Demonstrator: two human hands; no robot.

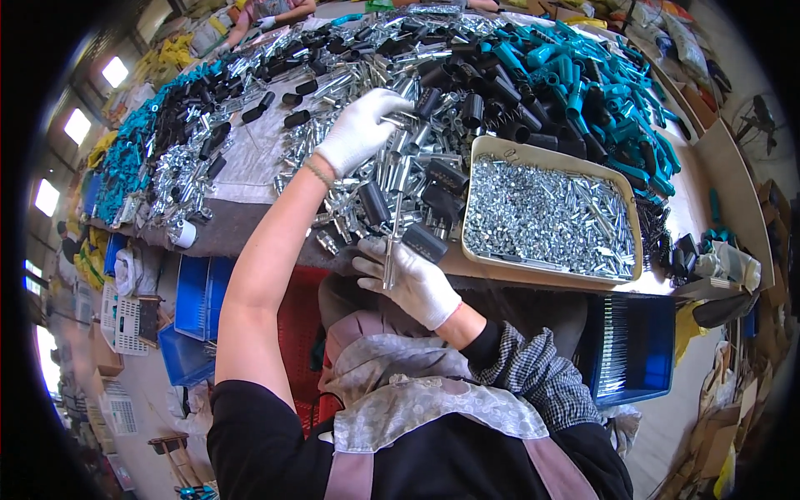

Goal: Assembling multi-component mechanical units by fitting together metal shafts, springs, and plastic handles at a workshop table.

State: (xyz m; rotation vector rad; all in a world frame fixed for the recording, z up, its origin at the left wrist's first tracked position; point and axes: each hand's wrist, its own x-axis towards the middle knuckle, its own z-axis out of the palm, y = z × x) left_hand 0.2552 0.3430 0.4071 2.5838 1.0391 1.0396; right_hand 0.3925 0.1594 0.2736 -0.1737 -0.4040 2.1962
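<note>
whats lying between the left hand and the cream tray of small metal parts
In the head view, a loose jumble of silver metal tubes and black sleeves lies between the left hand and the cream tray.

- Left arm [265, 258]: bare below the short sleeve, bent slightly at the elbow, stretched forward past the near edge of the worktop [686, 196].
- Left hand [358, 133]: white-gloved, back upward, fingers pointing right, thumb below them; grip unclear.
- Right arm [533, 367]: sleeved nearly to the wrist, bent, drawn close to the body.
- Right hand [412, 283]: white-gloved, at the near edge, fingers pointing left, spread and slightly curled.
</note>
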